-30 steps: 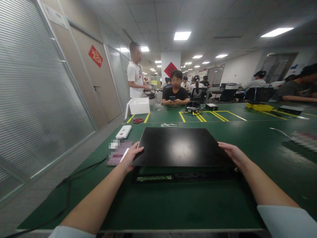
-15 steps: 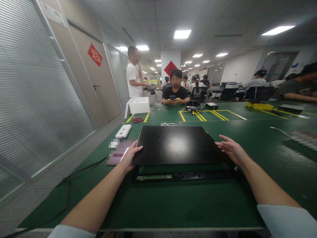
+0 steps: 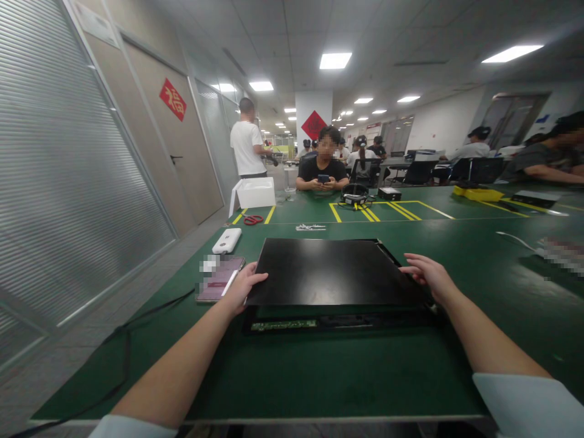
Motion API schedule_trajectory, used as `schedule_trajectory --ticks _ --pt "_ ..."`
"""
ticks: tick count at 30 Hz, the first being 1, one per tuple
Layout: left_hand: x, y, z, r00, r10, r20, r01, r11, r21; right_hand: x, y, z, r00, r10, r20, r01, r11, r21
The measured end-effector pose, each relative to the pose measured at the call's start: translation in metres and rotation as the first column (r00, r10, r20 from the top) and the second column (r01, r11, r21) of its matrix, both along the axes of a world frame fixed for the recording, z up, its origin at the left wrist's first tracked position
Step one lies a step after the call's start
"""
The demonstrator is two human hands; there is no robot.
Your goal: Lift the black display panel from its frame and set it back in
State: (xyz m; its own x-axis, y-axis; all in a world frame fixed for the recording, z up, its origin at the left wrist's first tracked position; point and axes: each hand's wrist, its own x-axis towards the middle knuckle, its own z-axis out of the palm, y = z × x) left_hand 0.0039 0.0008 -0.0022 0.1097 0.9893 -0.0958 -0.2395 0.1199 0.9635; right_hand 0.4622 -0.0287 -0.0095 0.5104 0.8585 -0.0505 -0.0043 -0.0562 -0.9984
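A flat black display panel (image 3: 328,274) lies level just above a dark frame, its glossy face up. Along the near side of the frame, a strip with a green circuit board (image 3: 283,325) shows. My left hand (image 3: 241,287) grips the panel's left edge, thumb on top and fingers under it. At the right edge, my right hand (image 3: 424,274) touches the panel's side with its fingers apart; its lower fingers are partly hidden. The rest of the frame is covered by the panel, with a corner showing at the far right.
Left of the panel lie a phone (image 3: 219,278) and a white power bank (image 3: 227,241). Farther off are red-handled scissors (image 3: 253,219), a white foam box (image 3: 257,193) and a black headset-like device (image 3: 355,198). A person (image 3: 323,164) sits opposite; another stands behind the box.
The panel has come down toward the frame and slightly nearer me, with both hands following it. The standing person has turned away.
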Motion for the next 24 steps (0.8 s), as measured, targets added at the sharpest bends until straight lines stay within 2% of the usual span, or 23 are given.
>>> schedule_trajectory --ticks 13,24 --pt "0.003 -0.003 0.002 0.999 -0.044 0.010 0.043 0.999 0.011 -0.005 -0.006 0.008 0.992 -0.008 0.124 0.015 0.998 -0.062" --pt "0.008 -0.006 0.008 0.998 -0.055 -0.006 0.055 0.998 -0.038 0.012 0.003 -0.009 0.973 -0.003 0.233 0.013 0.999 -0.044"
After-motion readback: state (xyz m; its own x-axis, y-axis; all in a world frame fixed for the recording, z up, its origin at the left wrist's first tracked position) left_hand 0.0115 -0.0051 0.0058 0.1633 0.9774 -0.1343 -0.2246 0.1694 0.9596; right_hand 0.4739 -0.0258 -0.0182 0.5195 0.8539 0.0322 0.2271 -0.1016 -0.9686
